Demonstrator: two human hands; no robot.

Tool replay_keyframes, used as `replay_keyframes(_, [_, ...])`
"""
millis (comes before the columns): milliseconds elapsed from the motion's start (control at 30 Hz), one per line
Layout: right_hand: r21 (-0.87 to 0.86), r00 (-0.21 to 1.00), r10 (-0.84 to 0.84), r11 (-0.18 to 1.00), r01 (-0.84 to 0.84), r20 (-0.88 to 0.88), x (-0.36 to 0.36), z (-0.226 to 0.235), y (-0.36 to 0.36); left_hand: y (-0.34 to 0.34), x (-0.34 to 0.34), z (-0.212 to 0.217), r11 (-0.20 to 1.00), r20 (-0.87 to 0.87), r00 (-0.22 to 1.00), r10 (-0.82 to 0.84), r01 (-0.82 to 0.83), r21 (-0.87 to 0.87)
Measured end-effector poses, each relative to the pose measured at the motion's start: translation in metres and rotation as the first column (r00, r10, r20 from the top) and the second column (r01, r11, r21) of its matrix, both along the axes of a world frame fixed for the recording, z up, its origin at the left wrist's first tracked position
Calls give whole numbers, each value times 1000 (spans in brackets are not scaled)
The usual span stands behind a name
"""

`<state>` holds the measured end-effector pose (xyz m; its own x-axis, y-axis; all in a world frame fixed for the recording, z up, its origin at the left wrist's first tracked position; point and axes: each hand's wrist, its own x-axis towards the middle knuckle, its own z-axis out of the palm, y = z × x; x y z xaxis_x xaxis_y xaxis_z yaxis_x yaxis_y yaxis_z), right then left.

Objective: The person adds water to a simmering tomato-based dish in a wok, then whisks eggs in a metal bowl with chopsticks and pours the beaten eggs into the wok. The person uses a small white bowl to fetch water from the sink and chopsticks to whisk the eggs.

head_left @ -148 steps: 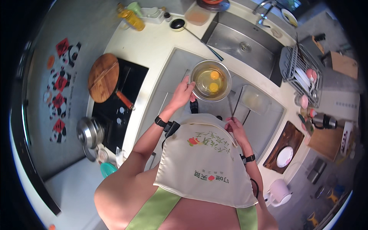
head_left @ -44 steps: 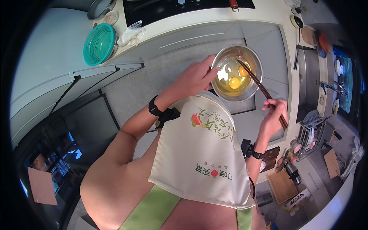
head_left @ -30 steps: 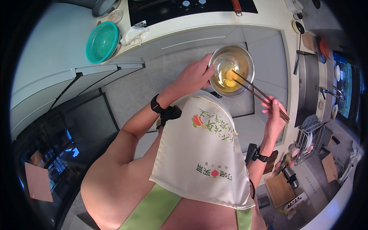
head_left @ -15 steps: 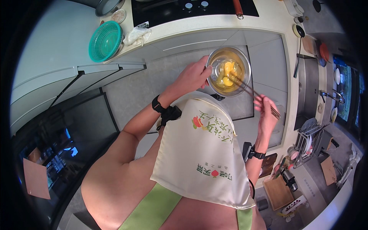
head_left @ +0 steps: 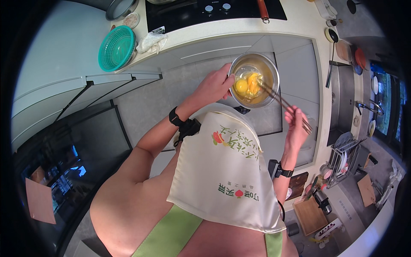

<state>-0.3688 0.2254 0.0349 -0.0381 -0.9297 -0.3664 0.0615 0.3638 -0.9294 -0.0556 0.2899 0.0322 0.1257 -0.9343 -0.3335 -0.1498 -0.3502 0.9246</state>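
Note:
A round metal bowl [head_left: 274, 70] is held up in front of me, its rim pinched at the left side by my left hand [head_left: 215, 84]. Inside lie raw eggs [head_left: 248, 84], with bright yellow yolks in clear white. My right hand [head_left: 296, 128] grips a pair of brown chopsticks [head_left: 278, 98] near their upper ends. Their tips dip into the egg at the right of the yolks. The fingers of my left hand beneath the bowl are partly hidden by it.
Along the far counter are a black cooktop [head_left: 188, 17], a red-handled pan [head_left: 263, 10], a white cloth [head_left: 153, 41] and a green basket [head_left: 117, 48]. At right are a sink [head_left: 342, 103], a ladle [head_left: 331, 60] and a dish rack [head_left: 344, 156]. A cutting board [head_left: 310, 215] lies lower right.
The yolks have shifted leftward and down in the bowl, and the chopstick tips have moved slightly within the egg. Both hands keep their grip, nearly in place.

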Motion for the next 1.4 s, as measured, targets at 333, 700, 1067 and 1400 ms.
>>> replay_keyframes(333, [-16,993,-14,1000,16,118,4,-7,-3,1,0,-4,1000,-39,999,20,-20,16])
replay_keyframes(700, [51,998,63,997,-62,-31,3,2,-8,1,-1,1,1000,-27,999,21,-21,15])
replay_keyframes(1067, [-10,991,57,998,-57,124,10,-8,-2,3,0,-3,1000,-20,999,30,-30,9])
replay_keyframes(1400, [77,993,94,992,-99,71,7,-6,-5,4,1,0,1000,-25,999,23,-22,7])
